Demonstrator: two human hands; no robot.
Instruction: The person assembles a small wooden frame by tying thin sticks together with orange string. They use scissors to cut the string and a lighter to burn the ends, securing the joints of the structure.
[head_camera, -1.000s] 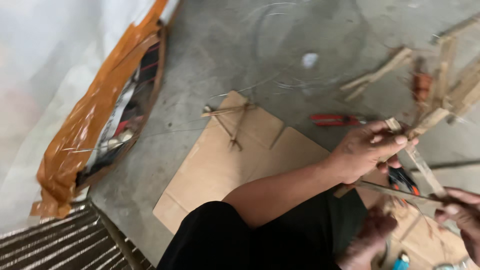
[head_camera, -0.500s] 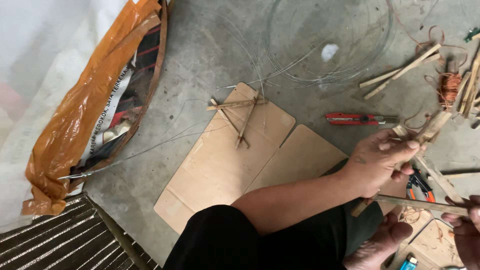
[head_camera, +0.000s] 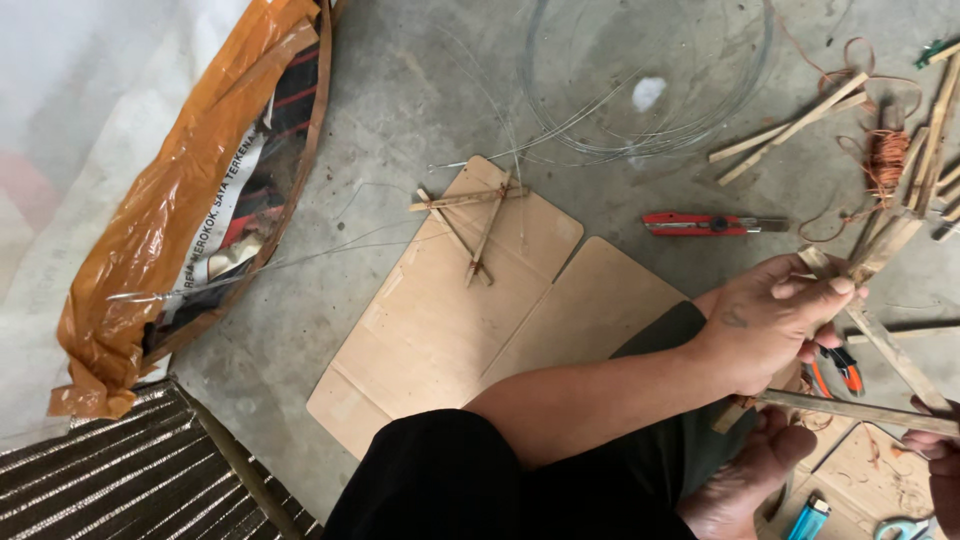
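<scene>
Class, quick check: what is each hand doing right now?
Left hand: closed on crossed wooden sticks.
Right hand: mostly out of frame, touching a stick's end; its grip cannot be told.

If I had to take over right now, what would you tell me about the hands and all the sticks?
Left hand: closed around crossed wooden sticks, held above the floor.
Right hand: only partly in view at the frame's edge, touching the end of a long stick; its grip cannot be told.
Around: a red utility knife lies on the concrete; one tied stick frame rests on the cardboard sheet; loose sticks and a spool of copper wire lie at the upper right; pliers sit under the left hand.
Done: one frame is tied. Left: the held sticks look unfinished.
</scene>
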